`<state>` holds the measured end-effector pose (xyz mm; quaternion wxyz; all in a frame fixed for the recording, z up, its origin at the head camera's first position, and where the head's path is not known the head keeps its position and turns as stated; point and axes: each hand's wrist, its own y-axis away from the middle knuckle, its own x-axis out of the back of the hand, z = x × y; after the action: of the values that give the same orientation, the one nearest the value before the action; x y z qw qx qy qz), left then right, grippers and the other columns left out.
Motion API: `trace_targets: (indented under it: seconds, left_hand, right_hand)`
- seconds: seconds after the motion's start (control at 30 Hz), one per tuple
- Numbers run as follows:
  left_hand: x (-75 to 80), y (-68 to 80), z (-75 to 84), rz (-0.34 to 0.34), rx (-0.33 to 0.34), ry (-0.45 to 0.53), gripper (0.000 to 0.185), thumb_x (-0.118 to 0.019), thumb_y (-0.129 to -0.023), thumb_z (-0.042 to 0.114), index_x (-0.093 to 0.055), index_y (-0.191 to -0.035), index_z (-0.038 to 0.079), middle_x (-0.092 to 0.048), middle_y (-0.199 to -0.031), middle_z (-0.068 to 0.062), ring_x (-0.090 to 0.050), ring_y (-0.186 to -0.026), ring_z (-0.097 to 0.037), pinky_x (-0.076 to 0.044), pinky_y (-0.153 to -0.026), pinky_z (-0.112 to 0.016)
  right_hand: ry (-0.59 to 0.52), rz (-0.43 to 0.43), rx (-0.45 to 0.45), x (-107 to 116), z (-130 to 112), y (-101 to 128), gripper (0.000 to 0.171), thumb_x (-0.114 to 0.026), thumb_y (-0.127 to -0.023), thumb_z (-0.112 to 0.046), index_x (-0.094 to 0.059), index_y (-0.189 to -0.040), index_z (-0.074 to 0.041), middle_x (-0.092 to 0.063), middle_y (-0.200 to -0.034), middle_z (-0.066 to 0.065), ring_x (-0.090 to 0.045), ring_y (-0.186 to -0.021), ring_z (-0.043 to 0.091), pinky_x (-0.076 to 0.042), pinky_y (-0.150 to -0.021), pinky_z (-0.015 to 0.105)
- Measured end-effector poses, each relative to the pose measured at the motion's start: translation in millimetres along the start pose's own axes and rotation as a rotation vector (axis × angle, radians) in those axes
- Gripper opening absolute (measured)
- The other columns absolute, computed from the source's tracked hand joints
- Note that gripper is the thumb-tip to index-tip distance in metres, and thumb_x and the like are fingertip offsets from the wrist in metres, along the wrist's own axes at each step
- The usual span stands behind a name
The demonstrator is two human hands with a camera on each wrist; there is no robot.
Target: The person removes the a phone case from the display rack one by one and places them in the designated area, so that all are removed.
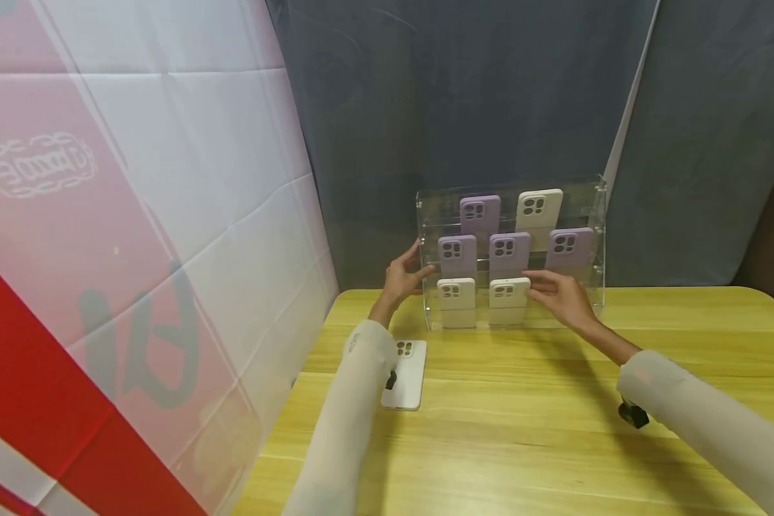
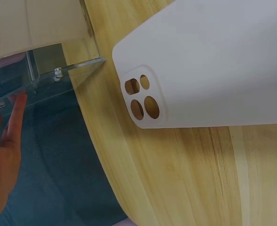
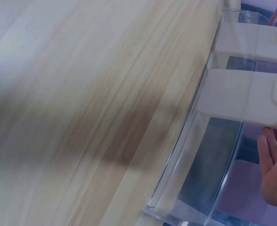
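Now both of my hands are up at the clear rack (image 1: 596, 215) standing at the back of the wooden table (image 1: 522, 430), in the middle of the head view. My left hand (image 1: 403, 276) is at the rack's left side wall, fingers loosely bent against the edge; whether it really grips the wall I cannot tell. In the left wrist view the fingers (image 2: 4, 136) look relaxed and spread beside the clear panel, holding nothing. My right hand (image 1: 561, 294) is at the bottom row, fingers fairly straight, tips touching the right edge of the cream case (image 1: 509, 301) in the lower middle of the rack. In the right wrist view the fingertips (image 3: 270, 150) lie just under that case (image 3: 242, 96), not wrapped round it.

Rack contents: another cream case (image 1: 456, 301) at lower left, three purple cases (image 1: 509, 252) in the middle row, one purple and one cream on top.

A white case (image 1: 408, 373) lies flat on the table, camera holes up, just beside my left sleeve (image 1: 355, 401), lower left of centre.
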<state>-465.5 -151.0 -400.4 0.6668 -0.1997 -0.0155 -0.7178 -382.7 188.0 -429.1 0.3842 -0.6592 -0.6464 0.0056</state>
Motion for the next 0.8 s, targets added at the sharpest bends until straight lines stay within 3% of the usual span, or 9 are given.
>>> trace_targets:
  seconds: [0.2, 0.43, 0.67, 0.8]
  left_hand:
    - [-0.2, -0.3, -0.2, -0.002, 0.002, 0.002, 0.078, -0.079, -0.094, 0.015, -0.042, -0.158, 0.038, -0.056, -0.148, -0.022, -0.068, -0.118, -0.041, -0.068, -0.075, -0.050]
    - [-1.1, -0.4, 1.2, -0.004, -0.010, 0.003, 0.078, -0.079, -0.094, 0.015, -0.042, -0.158, 0.037, -0.056, -0.148, -0.023, -0.068, -0.117, -0.041, -0.068, -0.073, -0.048]
    - [-1.1, 1.4, 1.8, -0.009, -0.010, 0.021, 0.077, -0.078, -0.095, 0.013, -0.042, -0.159, 0.035, -0.057, -0.147, -0.022, -0.068, -0.116, -0.042, -0.067, -0.076, -0.053]
    - [0.7, 1.7, 3.0, -0.023, -0.008, 0.014, 0.078, -0.078, -0.095, 0.013, -0.040, -0.160, 0.035, -0.057, -0.148, -0.023, -0.067, -0.119, -0.042, -0.067, -0.078, -0.054]
  right_hand:
    - [0.037, 0.034, 0.022, -3.2, -0.7, -1.4, 0.032, -0.076, -0.095, -0.007, -0.073, -0.127, -0.004, -0.075, -0.112, 0.022, -0.075, -0.098, 0.041, -0.055, -0.068, 0.004]
    - [0.067, 0.052, 0.021, -1.2, -5.4, -4.6, 0.030, -0.077, -0.095, -0.010, -0.075, -0.124, -0.005, -0.076, -0.111, 0.019, -0.075, -0.098, 0.038, -0.067, -0.073, 0.029]
    - [0.086, 0.059, 0.017, 2.8, -14.7, -10.2, 0.030, -0.078, -0.095, -0.014, -0.075, -0.124, -0.008, -0.077, -0.110, 0.017, -0.076, -0.097, 0.035, -0.067, -0.076, 0.034]
    - [0.087, 0.050, 0.015, 6.5, -23.0, -13.9, 0.030, -0.078, -0.095, -0.014, -0.075, -0.124, -0.007, -0.076, -0.113, 0.017, -0.076, -0.098, 0.036, -0.067, -0.079, 0.043]
